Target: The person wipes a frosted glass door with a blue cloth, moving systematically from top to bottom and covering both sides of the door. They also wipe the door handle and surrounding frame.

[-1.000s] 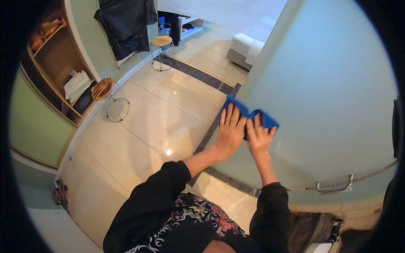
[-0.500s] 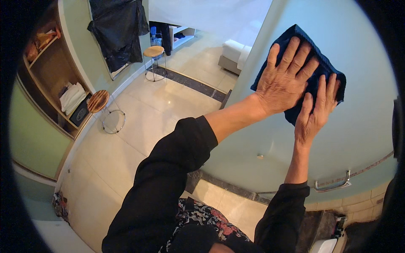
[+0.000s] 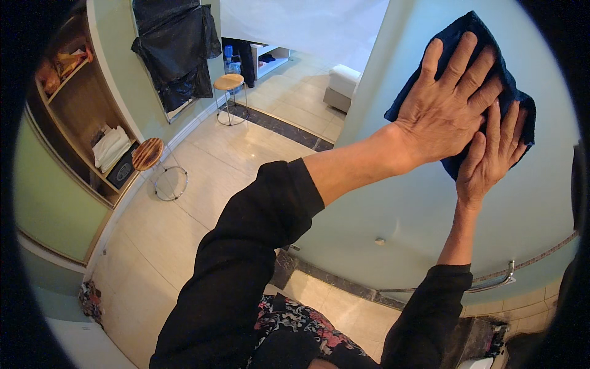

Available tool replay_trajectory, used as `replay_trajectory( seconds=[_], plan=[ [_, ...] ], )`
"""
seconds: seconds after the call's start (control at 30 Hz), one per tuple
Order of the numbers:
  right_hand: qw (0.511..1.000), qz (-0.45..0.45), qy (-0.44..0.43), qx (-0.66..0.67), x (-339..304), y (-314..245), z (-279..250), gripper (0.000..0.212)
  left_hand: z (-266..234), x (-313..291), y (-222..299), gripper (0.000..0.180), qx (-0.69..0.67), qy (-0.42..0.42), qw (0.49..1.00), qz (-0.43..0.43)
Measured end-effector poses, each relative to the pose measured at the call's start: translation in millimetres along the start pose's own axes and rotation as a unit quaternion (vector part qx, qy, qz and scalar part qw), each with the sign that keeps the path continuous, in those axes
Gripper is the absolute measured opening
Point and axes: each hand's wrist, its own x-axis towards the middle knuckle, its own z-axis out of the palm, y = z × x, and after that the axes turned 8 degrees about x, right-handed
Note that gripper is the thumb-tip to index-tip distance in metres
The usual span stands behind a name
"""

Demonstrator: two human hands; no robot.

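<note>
A: Where's the dark blue cloth (image 3: 479,27)?

B: Spread against the pale blue-green panel (image 3: 350,209), up at the right of the view, beneath both of the person's bare grips.

A: How is the left grip (image 3: 439,117)?

B: Released: palm down, fingers fanned out long across the cloth (one corner of it pokes up past the fingertips).

A: And the right grip (image 3: 487,161)?

B: Released too, its fingers extended over the cloth's right part, just beside the left one. The cloth lies under the fingers rather than bunched in them.

A: What else is on that side?

B: A small pale knob (image 3: 380,241) lower on the panel, and a chrome handle (image 3: 511,273), partly hidden by the right black sleeve (image 3: 427,313).

A: And across the tiled floor (image 3: 153,246)?

B: Two round stools: one with a dark-striped wooden top (image 3: 148,154) beside the shelves (image 3: 83,126), and one with a plainer, lighter top (image 3: 229,82) near the black sheeting (image 3: 178,55) on the wall.
</note>
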Motion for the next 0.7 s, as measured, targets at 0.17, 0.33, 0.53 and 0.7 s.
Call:
replay_trajectory(
  seconds=[0.17, 0.33, 0.53, 0.7],
  plan=[
    [1.0, -0.01, -0.006, -0.027, 5.2, 3.4, -1.8, 0.034, 3.9, 5.7, 0.5, 0.037, 0.015, 0.02, 1.0, 0.003],
    [0.999, -0.014, -0.003, -0.033, 4.9, 4.9, -1.5, 0.035, 5.9, 6.2, 2.3, 0.035, -0.008, 0.037, 0.999, -0.01],
    [0.999, -0.014, -0.009, -0.039, 2.9, 4.8, -2.0, 0.035, 7.8, 5.3, 3.3, 0.034, -0.021, 0.058, 0.998, -0.018],
    [0.999, -0.018, -0.017, -0.037, 2.0, 4.5, -2.9, 0.037, 8.0, 3.5, 4.3, 0.033, -0.033, 0.057, 0.998, -0.023]
  ],
)
